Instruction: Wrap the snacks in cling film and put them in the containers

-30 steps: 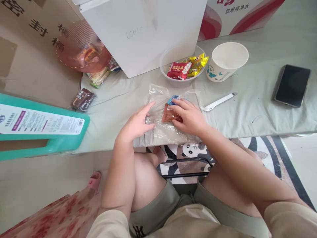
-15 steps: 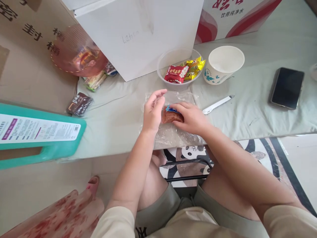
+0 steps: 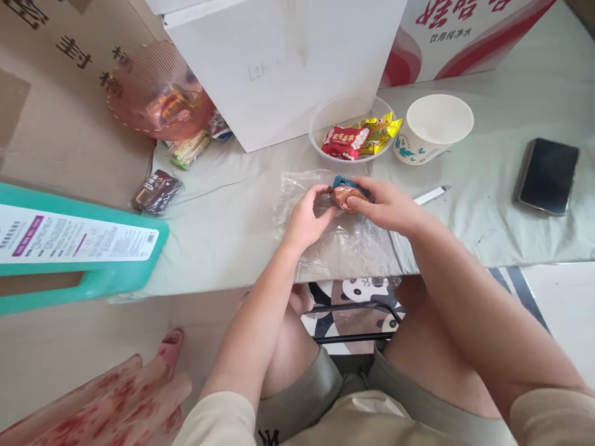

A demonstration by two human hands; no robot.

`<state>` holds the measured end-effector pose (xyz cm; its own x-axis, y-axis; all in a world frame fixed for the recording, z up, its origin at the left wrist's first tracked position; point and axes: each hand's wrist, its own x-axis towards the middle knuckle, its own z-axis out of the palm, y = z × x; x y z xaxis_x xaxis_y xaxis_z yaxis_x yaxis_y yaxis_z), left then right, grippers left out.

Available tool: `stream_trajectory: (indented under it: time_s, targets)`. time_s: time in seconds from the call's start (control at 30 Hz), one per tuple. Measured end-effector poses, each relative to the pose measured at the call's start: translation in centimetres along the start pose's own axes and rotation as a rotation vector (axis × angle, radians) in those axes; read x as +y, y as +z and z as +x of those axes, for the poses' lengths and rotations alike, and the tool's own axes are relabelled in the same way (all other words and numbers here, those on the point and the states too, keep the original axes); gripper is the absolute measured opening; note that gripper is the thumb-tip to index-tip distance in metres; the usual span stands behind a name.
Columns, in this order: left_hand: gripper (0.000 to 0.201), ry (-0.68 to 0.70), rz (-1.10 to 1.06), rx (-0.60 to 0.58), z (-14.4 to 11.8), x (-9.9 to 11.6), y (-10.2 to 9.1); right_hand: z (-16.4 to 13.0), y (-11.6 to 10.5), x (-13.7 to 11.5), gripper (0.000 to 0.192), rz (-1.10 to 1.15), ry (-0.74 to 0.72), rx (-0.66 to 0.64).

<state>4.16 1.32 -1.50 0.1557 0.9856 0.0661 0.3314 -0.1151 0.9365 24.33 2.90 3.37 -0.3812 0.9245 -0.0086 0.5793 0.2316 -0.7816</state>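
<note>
Left hand (image 3: 307, 220) and right hand (image 3: 388, 207) both pinch a brown snack packet (image 3: 344, 197) (label unreadable) above the clear bag (image 3: 353, 244) on the counter (image 3: 223, 217); a blue wrapper (image 3: 341, 181) is mostly hidden.

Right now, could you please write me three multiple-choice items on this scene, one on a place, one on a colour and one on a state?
1. Where does the phone lie?
A. On the cloth, right of the paper cup
B. Inside the clear bowl
C. On the floor

2. What colour is the front packet in the bowl?
A. Green
B. Red
C. Black

3. How is the brown snack packet held?
A. Lying untouched
B. By the right hand alone
C. Between both hands, the left hand too, above the clear plastic bag

Answers: 1 A, it rests on the cloth past the cup; 2 B, the wrapper is red; 3 C, fingers of both hands pinch it.
</note>
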Motion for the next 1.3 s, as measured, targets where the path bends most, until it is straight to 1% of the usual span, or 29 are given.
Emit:
stream_trajectory:
  time_s: [0.07, 0.1, 0.17, 0.23, 0.33, 0.37, 0.43, 0.47, 0.5, 0.53, 0.57, 0.6, 0.63, 0.7, 0.73, 0.77, 0.8, 0.83, 0.87, 0.93, 0.97, 1.0, 1.03, 1.07, 1.13, 1.17, 1.23, 1.3]
  targets:
    - [0.032, -0.024, 0.043, 0.034, 0.1, 0.6, 0.4, -0.1, 0.7, -0.6, 0.051, -0.091, 0.032, -0.010]
    - [0.031, -0.031, 0.061, 0.036, 0.1, 0.9, 0.5, -0.1, 1.0, -0.9, 0.053, -0.153, 0.052, -0.001]
    - [0.034, -0.040, 0.088, 0.030, 0.1, 1.2, 0.6, -0.3, 1.2, -1.2, 0.049, -0.272, 0.059, 0.049]
    - [0.041, -0.050, 0.108, 0.024, 0.0, 1.4, 0.5, -0.7, 0.7, -1.4, 0.038, -0.314, 0.032, 0.087]
    - [0.047, -0.061, 0.140, 0.012, -0.1, 1.4, 0.2, -1.4, -1.5, -2.2, 0.023, -0.255, -0.049, 0.160]
    - [0.046, -0.067, 0.154, 0.005, -0.2, 1.4, 0.2, -1.4, -2.6, -2.7, 0.019, -0.224, -0.052, 0.197]
    - [0.045, -0.082, 0.180, -0.005, -0.3, 1.5, 0.1, -0.6, -4.8, -3.8, 0.016, -0.178, 0.005, 0.288]
    - [0.044, -0.088, 0.190, -0.008, -0.3, 1.5, 0.1, 0.2, -5.8, -4.3, 0.020, -0.187, 0.045, 0.357]
    - [0.043, -0.091, 0.195, -0.009, -0.3, 1.5, 0.1, 1.4, -6.7, -4.8, 0.030, -0.223, 0.068, 0.437]
    - [0.042, -0.088, 0.197, -0.008, -0.3, 1.5, 0.2, 2.9, -7.4, -5.1, 0.045, -0.267, 0.085, 0.480]
    - [0.041, -0.081, 0.199, -0.004, -0.3, 1.5, 0.2, 4.6, -7.9, -5.2, 0.057, -0.318, 0.108, 0.493]
    - [0.040, -0.072, 0.201, -0.002, -0.3, 1.6, 0.2, 6.5, -8.3, -5.2, 0.059, -0.398, 0.072, 0.453]
    - [0.039, -0.062, 0.204, 0.000, -0.3, 1.6, 0.3, 8.4, -8.5, -5.0, 0.052, -0.488, 0.013, 0.371]
    - [0.037, -0.038, 0.216, 0.005, -0.4, 1.6, 0.3, 11.7, -8.7, -4.4, 0.048, -0.586, -0.006, 0.251]
    - [0.036, -0.027, 0.222, 0.005, -0.4, 1.5, 0.4, 12.9, -8.7, -4.2, 0.051, -0.610, -0.016, 0.181]
    - [0.036, -0.018, 0.227, 0.004, -0.4, 1.5, 0.4, 13.6, -8.7, -4.1, 0.056, -0.619, -0.019, 0.137]
    - [0.036, -0.013, 0.232, 0.002, -0.5, 1.5, 0.3, 13.7, -8.7, -4.1, 0.061, -0.617, -0.028, 0.121]
    - [0.036, -0.012, 0.236, 0.001, -0.5, 1.5, 0.3, 13.4, -8.7, -4.2, 0.064, -0.605, -0.046, 0.133]
    - [0.036, -0.012, 0.239, -0.001, -0.5, 1.6, 0.2, 12.5, -8.6, -4.4, 0.061, -0.583, -0.070, 0.175]
    - [0.036, -0.014, 0.239, -0.005, -0.6, 1.7, -0.1, 9.4, -8.3, -4.6, 0.044, -0.486, -0.146, 0.328]
    - [0.036, -0.014, 0.235, -0.006, -0.7, 1.8, -0.3, 7.4, -7.8, -4.5, 0.037, -0.437, -0.149, 0.402]
    - [0.035, -0.010, 0.230, -0.007, -0.7, 2.0, -0.5, 5.3, -7.2, -4.2, 0.033, -0.373, -0.150, 0.438]
    - [0.033, -0.001, 0.223, -0.005, -0.8, 2.1, -0.6, 3.1, -6.3, -3.7, 0.031, -0.294, -0.156, 0.515]
    - [0.031, 0.014, 0.214, -0.001, -0.9, 2.3, -0.8, 1.0, -5.2, -3.1, 0.029, -0.241, -0.136, 0.528]
    - [0.027, 0.054, 0.188, 0.019, -1.0, 2.5, -1.0, -2.6, -2.7, -1.8, 0.023, -0.194, -0.119, 0.609]
    - [0.027, 0.070, 0.170, 0.030, -1.1, 2.5, -1.0, -4.0, -1.4, -1.2, 0.022, -0.192, -0.138, 0.555]
    - [0.027, 0.079, 0.117, 0.050, -1.0, 2.1, -1.2, -6.1, 0.8, -0.5, 0.028, -0.204, -0.198, 0.296]
    - [0.027, 0.067, 0.026, 0.080, -0.7, 1.4, -1.4, -7.4, 2.2, -0.1, 0.038, -0.267, -0.240, 0.097]
